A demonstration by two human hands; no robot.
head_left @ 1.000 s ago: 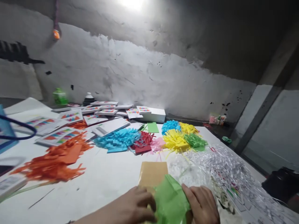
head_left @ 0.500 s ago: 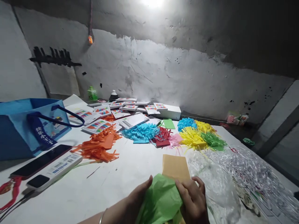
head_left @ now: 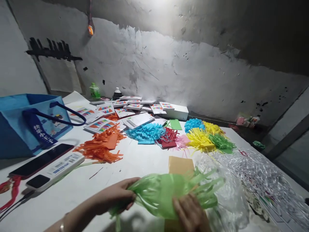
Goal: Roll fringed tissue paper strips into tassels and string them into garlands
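A green plastic or tissue bundle (head_left: 156,193) with a fringed right end stretches sideways between my hands, low in the view. Its gathered left end is gripped in my left hand (head_left: 118,195), whose fingers are wrapped round it. My right hand (head_left: 191,211) is blurred and presses on the bundle's lower right part; what its fingers do is smeared by motion. Behind the bundle a tan card (head_left: 180,164) lies on the white table (head_left: 142,161), partly covered by the green strips. A piece of tan also shows below the bundle.
Orange (head_left: 101,145), light blue (head_left: 146,132), red, pink, yellow (head_left: 200,138) and green fringed bundles lie across the table. Behind them are several printed packs (head_left: 102,125). At left are a blue bag (head_left: 16,129), phone (head_left: 41,161) and white device; at right, silvery strips (head_left: 258,170) and clear plastic.
The green bundle has been drawn out sideways, its fringe now spread to the right. My left hand has moved left with its end. The view has shifted slightly.
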